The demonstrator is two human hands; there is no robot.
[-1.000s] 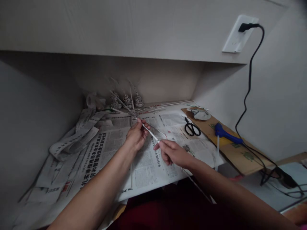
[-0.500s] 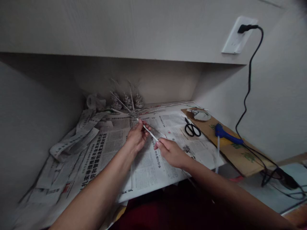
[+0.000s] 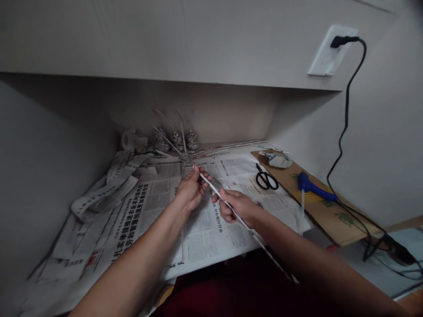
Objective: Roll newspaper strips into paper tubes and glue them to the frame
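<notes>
Over the newspaper-covered surface, my left hand is closed, its thumb and fingers pinching a thin rolled-paper stick close to its upper end. My right hand grips the same stick lower down. From there the stick slants down to the right, past the edge of the surface. Just beyond my left fingertips lies a small woven paper piece with several paper spokes fanning out from it. Whether the held stick is joined to that piece I cannot tell.
Small woven cones stand at the back. Newspaper strips pile up at left. Black scissors lie at right, beside cardboard bearing a blue glue gun. Its black cord rises to a wall socket.
The stick's long lower part now shows over my right hand, where it was mostly hidden before. My right hand has turned slightly. My left hand keeps its pinch, and the view has shifted a little.
</notes>
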